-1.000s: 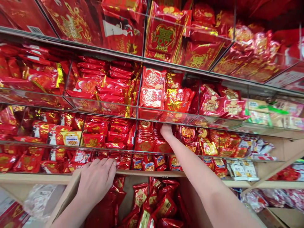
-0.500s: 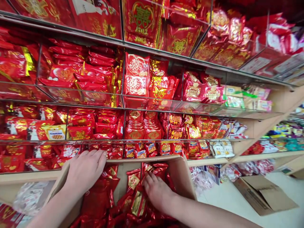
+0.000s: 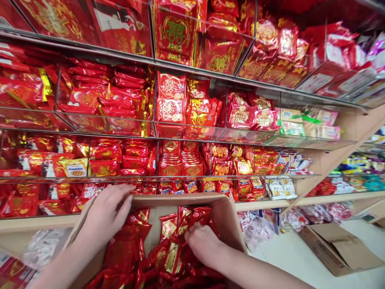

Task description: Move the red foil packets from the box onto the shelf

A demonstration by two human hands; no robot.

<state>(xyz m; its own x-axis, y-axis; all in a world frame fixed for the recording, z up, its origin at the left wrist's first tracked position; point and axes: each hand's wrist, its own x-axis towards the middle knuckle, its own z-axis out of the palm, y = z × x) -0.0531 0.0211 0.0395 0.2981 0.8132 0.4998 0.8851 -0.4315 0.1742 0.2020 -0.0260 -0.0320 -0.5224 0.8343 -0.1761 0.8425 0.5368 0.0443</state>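
Note:
A cardboard box (image 3: 225, 212) stands open in front of the shelves, with many red and gold packets (image 3: 173, 257) inside. My left hand (image 3: 110, 210) is over the box's back left edge, its thumb apart from the other fingers, with nothing seen in it. Inside the box at the right, my right hand (image 3: 203, 243) has its fingers curled down among the red packets. Its fingertips are partly hidden, and what they grip cannot be made out. Bare cardboard shows between the packets near the back wall.
Shelves (image 3: 192, 70) with clear dividers hold rows of mostly red packets. A flattened cardboard box (image 3: 339, 249) lies on the floor at the right. Clear bags (image 3: 45, 247) of wrapped items sit low at the left, with more bags (image 3: 258, 226) behind the box.
My left hand has turned slightly, and its thumb now stands apart. My right hand's fingers have curled in more. The view has shifted a little.

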